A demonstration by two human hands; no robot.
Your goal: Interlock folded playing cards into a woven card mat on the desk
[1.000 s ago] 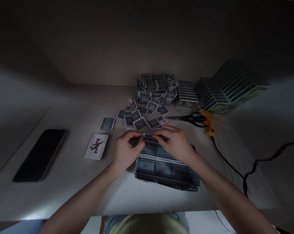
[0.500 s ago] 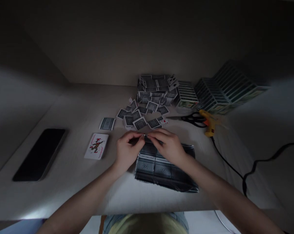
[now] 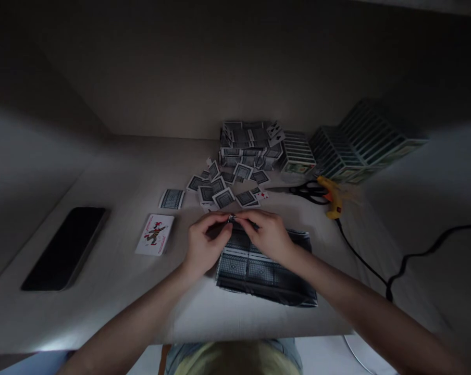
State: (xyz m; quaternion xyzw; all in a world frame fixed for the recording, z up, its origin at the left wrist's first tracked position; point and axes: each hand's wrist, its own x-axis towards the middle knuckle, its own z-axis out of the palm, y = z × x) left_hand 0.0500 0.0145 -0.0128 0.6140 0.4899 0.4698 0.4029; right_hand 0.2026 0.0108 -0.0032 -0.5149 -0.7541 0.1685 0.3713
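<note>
My left hand [image 3: 206,242] and my right hand [image 3: 264,232] meet at the far left corner of a dark, flat piece covered in card backs [image 3: 248,268]. Both hands have thumb and fingers pinched on a small pale-edged bit [image 3: 232,218] between them, too small to name for certain. My right hand and wrist cover part of the dark piece. Just beyond my fingertips lie several loose cards [image 3: 223,198], mostly backs up. A joker card [image 3: 155,235] lies face up left of my left hand, with a face-down card [image 3: 172,199] behind it.
A black phone [image 3: 64,249] lies at the left. Black scissors [image 3: 311,192] and a yellow glue gun [image 3: 333,202] with a black cord [image 3: 401,271] are at the right. Behind stand a block built of cards [image 3: 251,143] and stacks of green-edged boxes [image 3: 370,138].
My hands stay at the same corner, with only slight shifts of the fingers. The pale-edged bit between the fingertips shows a little differently. The view has moved slightly.
</note>
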